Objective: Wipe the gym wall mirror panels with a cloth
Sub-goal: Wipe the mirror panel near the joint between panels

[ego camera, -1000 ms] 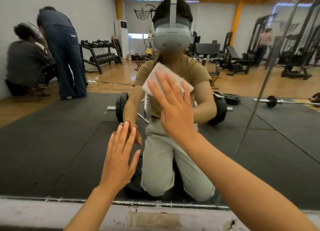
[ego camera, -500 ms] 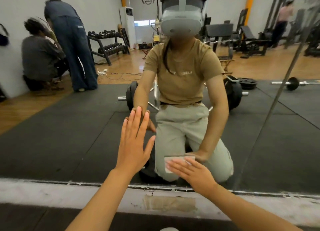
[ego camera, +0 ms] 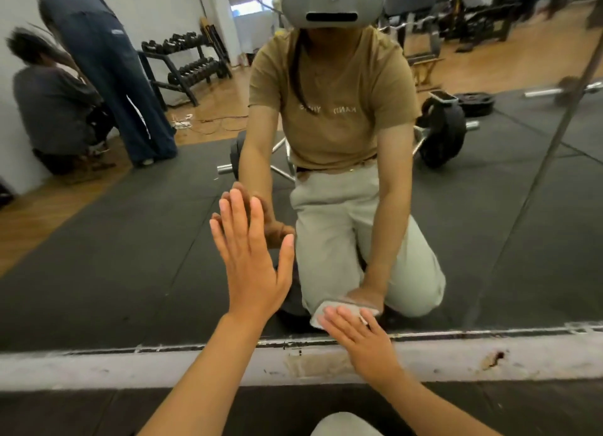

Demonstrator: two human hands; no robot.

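Right hand [ego camera: 365, 341] presses a small white cloth [ego camera: 321, 315] flat-fingered against the large glass wall mirror [ego camera: 130, 256] (low, near its bottom edge); left hand [ego camera: 251, 259] rests spread on it.

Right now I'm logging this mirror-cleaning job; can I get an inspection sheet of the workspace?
Surface: mirror, bottom edge meets a scuffed white ledge.
Job's things: cloth flat on the glass near the bottom edge.
Clutter: nothing seen.
Hands: left hand flat on the glass, fingers straight; right hand presses the cloth.
Cables: reflected wires on the wood floor.
Surroundings: reflected barbell, dumbbell rack, two people.
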